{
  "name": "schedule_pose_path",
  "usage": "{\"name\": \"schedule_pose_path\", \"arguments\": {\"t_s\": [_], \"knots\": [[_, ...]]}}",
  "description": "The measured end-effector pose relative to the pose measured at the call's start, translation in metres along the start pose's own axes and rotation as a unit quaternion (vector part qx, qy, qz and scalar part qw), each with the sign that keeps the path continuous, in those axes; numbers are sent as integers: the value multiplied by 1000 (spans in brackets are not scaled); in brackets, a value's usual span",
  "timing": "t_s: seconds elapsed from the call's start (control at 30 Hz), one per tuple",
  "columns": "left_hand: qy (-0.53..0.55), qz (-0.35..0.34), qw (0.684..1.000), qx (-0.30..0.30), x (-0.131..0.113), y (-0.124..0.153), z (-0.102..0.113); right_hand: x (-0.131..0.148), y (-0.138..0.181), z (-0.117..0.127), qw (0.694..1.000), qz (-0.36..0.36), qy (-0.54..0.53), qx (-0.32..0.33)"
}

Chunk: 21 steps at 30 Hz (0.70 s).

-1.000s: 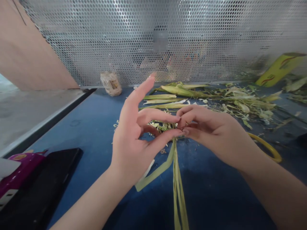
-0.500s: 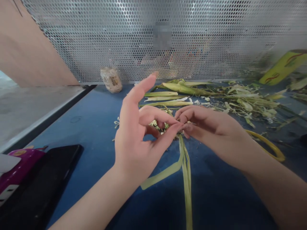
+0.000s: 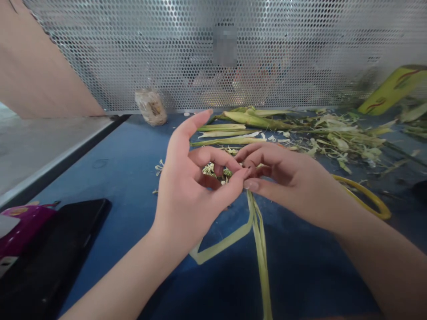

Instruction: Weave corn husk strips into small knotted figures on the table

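Note:
My left hand [image 3: 190,186] pinches the top of a bunch of thin green stems [image 3: 258,235] between thumb and middle finger, its forefinger sticking up. My right hand [image 3: 287,178] meets it from the right, fingers curled and closed on the same spot. A cluster of small white-green flowers [image 3: 213,170] shows between the fingers. The stems hang down over the blue table top [image 3: 126,178], and one long leaf folds off to the lower left.
Cut stems and leaf scraps [image 3: 300,131] litter the back right of the table. A yellow ring [image 3: 367,198] lies behind my right wrist. A black slab [image 3: 56,249] and a magenta object [image 3: 20,222] sit at the lower left. A perforated metal screen [image 3: 200,53] closes the back, with a small wrapped bundle [image 3: 151,107] at its foot.
Both hands have stayed pinched together on the stems. My left forefinger has dropped lower, and the hanging stems have swung slightly to the right.

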<state>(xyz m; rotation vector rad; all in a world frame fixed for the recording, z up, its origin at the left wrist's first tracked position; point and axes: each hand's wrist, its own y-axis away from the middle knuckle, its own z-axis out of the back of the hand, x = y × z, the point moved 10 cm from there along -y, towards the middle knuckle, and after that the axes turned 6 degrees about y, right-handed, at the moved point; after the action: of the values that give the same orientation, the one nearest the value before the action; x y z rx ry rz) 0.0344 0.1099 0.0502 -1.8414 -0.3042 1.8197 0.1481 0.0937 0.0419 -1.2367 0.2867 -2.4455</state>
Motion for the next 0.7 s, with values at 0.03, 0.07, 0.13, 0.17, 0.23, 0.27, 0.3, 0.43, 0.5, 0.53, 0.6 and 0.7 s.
{"name": "schedule_pose_path", "arguments": {"t_s": [0.03,0.07,0.13,0.17,0.23,0.27,0.3,0.43,0.5,0.53,0.6,0.7], "knots": [[6,6,1000,5,1,0,-1,0,0,1,1000,0,9,-5],[6,6,1000,9,1,0,-1,0,0,2,1000,-3,14,-9],[-12,-18,1000,14,-4,1,-2,-1,0,5,1000,-13,13,-16],[-26,-40,999,19,-9,2,-3,-2,0,6,1000,-21,10,-20],[-54,-77,995,35,-17,5,-6,-5,0,7,999,-37,-5,-18],[-64,-87,993,42,-20,5,-7,-7,0,6,999,-44,-18,-12],[-68,-90,993,48,-22,5,-8,-9,0,5,998,-51,-34,-6],[-53,-91,992,66,-23,5,-10,-17,-1,1,992,-73,-102,14],[-53,-100,991,72,-24,5,-11,-21,-1,0,988,-87,-123,13],[-56,-103,991,70,-24,5,-10,-22,-1,0,987,-92,-132,10],[-64,-109,990,63,-24,5,-9,-24,-1,0,984,-98,-151,7],[-86,-129,986,58,-27,6,-10,-26,-1,-1,978,-100,-181,7]]}}
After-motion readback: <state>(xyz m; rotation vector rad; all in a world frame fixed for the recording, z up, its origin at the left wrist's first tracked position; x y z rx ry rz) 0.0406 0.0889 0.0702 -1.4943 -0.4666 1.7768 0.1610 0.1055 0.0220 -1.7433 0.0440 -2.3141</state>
